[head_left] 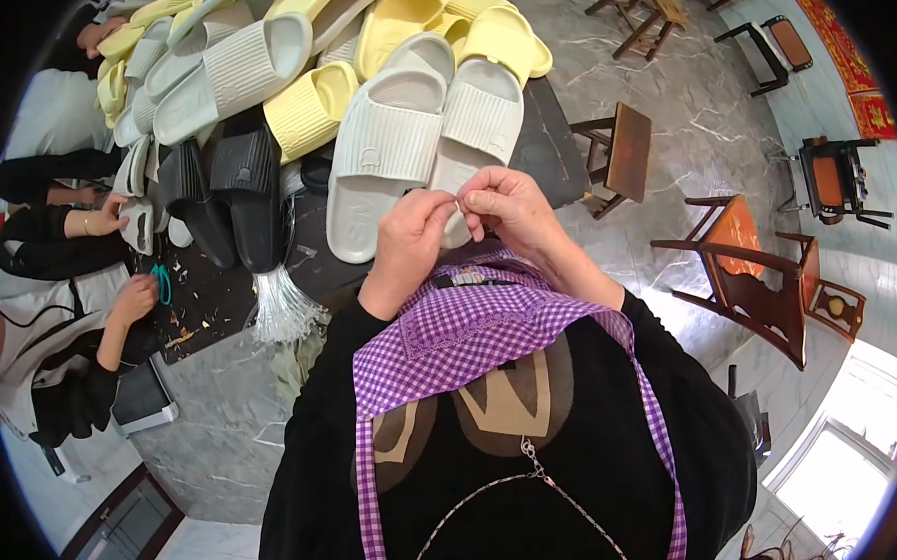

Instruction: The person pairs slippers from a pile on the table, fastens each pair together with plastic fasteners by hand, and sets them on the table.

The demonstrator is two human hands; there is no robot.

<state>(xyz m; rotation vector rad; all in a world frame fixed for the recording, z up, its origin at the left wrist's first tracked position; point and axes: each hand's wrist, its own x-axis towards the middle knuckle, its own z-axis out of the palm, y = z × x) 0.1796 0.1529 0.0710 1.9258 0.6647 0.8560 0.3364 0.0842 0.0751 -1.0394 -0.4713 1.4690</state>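
Note:
My left hand [405,244] and my right hand [514,213] meet fingertip to fingertip over the table's near edge. Both are closed in a pinch around something thin and pale, too small to name. Just beyond them lies a pair of light grey slide sandals, the left slide [390,132] and the right slide [480,113], side by side with ribbed straps. My right hand covers part of the right slide. A bunch of clear plastic strands [281,305] hangs off the edge, left of my left hand.
Yellow slides [311,108] and more grey slides [231,77] are heaped at the back left, with black slides [244,179] in front. At left, a co-worker's hand [135,297] holds teal-handled scissors [162,282]. Wooden stools [627,152] and a chair [743,257] stand to the right.

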